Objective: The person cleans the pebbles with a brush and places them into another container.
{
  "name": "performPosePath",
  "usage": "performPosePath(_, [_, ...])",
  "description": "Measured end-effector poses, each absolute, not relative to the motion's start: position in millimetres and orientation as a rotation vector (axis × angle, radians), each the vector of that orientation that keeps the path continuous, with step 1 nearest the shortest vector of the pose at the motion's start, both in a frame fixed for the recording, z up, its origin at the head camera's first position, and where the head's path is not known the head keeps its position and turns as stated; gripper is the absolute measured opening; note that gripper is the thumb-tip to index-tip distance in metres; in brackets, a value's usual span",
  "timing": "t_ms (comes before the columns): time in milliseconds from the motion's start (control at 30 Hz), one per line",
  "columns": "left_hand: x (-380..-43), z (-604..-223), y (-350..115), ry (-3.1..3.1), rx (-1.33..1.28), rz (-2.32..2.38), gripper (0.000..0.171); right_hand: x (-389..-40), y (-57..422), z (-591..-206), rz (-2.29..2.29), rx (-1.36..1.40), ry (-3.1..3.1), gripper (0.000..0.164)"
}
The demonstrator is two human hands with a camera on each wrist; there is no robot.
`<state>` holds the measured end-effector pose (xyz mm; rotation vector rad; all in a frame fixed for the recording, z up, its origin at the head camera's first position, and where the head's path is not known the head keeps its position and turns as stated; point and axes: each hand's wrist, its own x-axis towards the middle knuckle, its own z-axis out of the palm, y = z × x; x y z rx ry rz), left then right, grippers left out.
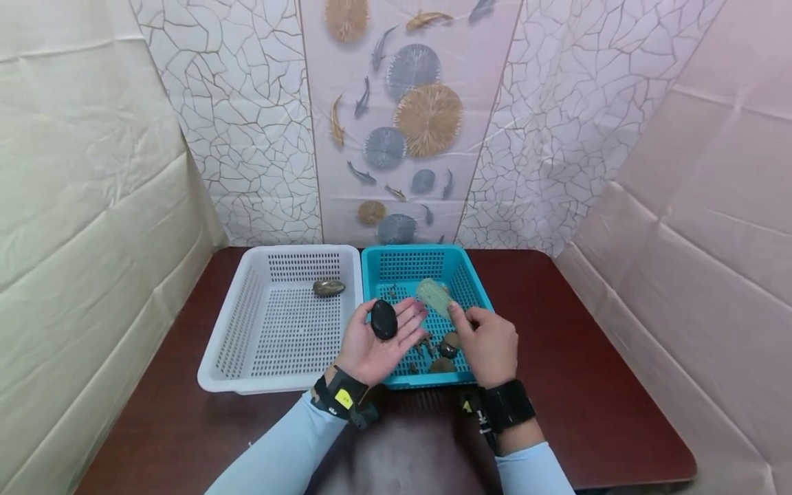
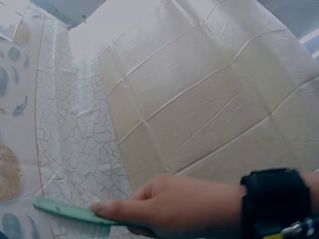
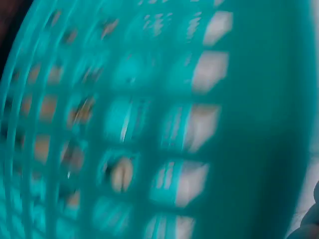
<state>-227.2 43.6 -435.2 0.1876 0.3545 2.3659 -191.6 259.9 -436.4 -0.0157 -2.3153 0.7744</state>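
Observation:
On the upturned palm of my left hand (image 1: 382, 347) lies a smooth black oval stone (image 1: 384, 320), the fingers stretched out to the right. My right hand (image 1: 493, 344) grips one end of a pale green brush (image 1: 434, 297), thumb along its back. In the left wrist view the same brush (image 2: 75, 211) shows edge-on with bristles underneath, held by the right hand (image 2: 169, 206). Both hands are over the teal basket (image 1: 476, 275), the brush just right of the left fingertips. The right wrist view is filled by the basket's blurred slotted wall (image 3: 269, 109).
Inside the teal basket lie a dark stone (image 1: 449, 345), a brown piece (image 1: 442, 365) and scattered brown bits (image 1: 425, 342). Beside it on the left stands a white basket (image 1: 225, 344) with a brownish oval stone (image 1: 328, 288). Both rest on a dark red table (image 1: 594, 385) between fabric-covered walls.

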Motion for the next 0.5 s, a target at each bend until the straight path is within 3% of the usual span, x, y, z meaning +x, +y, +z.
performPosePath(133, [-227.8,-432.3,43.5,0.328,0.185,2.390,0.078,-185.0,253.5,-435.8,0.862,0.115,-2.397,0.061])
performPosePath(333, [-230.7,-432.1,46.0,0.353,0.149,2.399,0.079,-187.2,260.9,-432.2,0.711,0.059,-2.401,0.063])
performPosePath(500, [-229.4,-433.5,47.1,0.292,0.101,2.421,0.078,-179.8,243.1,-436.9,0.898,0.260,-2.346,0.058])
